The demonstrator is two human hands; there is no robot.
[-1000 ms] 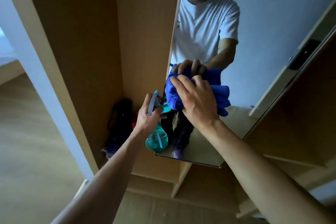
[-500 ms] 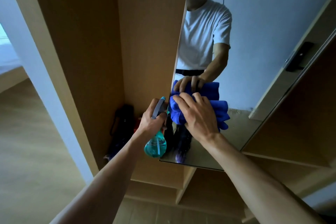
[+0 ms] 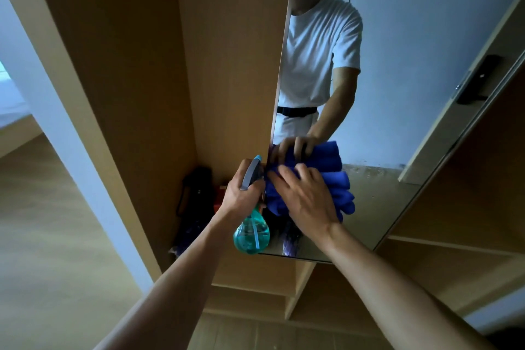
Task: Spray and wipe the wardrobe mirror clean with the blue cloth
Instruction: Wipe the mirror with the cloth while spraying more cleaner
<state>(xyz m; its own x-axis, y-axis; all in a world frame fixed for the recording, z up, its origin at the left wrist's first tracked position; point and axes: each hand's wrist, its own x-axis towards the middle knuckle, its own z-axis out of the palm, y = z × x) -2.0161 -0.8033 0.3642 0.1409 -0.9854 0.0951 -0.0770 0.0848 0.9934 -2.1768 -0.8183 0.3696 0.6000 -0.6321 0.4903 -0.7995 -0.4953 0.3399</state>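
The wardrobe mirror (image 3: 403, 88) is a tall panel on the wooden wardrobe, right of centre. My right hand (image 3: 305, 199) lies flat on the bunched blue cloth (image 3: 341, 193) and presses it against the mirror's lower left part, close to the left edge. My left hand (image 3: 241, 193) grips the neck of a teal spray bottle (image 3: 251, 234) with a grey trigger, just left of the mirror edge, its body hanging below my fist. The glass reflects a person in a white T-shirt and the cloth.
An open wardrobe compartment (image 3: 159, 79) lies left of the mirror, with a dark bag (image 3: 196, 202) and a red item at its bottom. Wooden shelves (image 3: 454, 258) run below and right of the mirror. Wood floor and a white door frame (image 3: 56, 122) are at left.
My right hand has slid the cloth down the mirror's left side over the last second. The left hand with the bottle has moved down alongside it. The view has tilted down.
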